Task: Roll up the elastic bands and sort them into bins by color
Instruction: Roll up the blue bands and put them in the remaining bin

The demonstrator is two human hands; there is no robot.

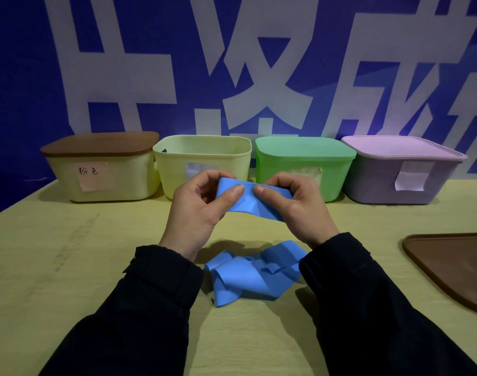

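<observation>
Two hands hold one end of a blue elastic band (pixel 252 200) above the table (pixel 69 267). The left hand (pixel 196 210) pinches the band's left edge between thumb and curled fingers; the right hand (pixel 294 207) pinches the right edge in the same manner. The two thumb tips lie on the near face of the band, almost touching each other. The held section is stretched flat between the hands and shows creases under the thumbs.

The remainder of the band lies below the hands on the table, between the two dark sleeves (pixel 156 294), in a loose, crumpled heap of folds. Whether the heap is continuous with the held section cannot be determined, as the wrists hide the link.

Beyond the hands, four bins stand in a row along the far table edge. Left of the left hand: a pale yellow bin with a brown lid (pixel 99 143) and a paper label with handwriting (pixel 92 175). Directly behind the left hand: an open pale yellow bin (pixel 204 153), with a label partly hidden by the fingers. Behind the right hand: a green bin (pixel 305 164) with its green lid on. Right of the right hand: a grey-purple bin (pixel 394 180) with a pink lid and a white label.

A loose brown lid (pixel 454 264) lies flat on the table, well to the right of the right hand.
</observation>
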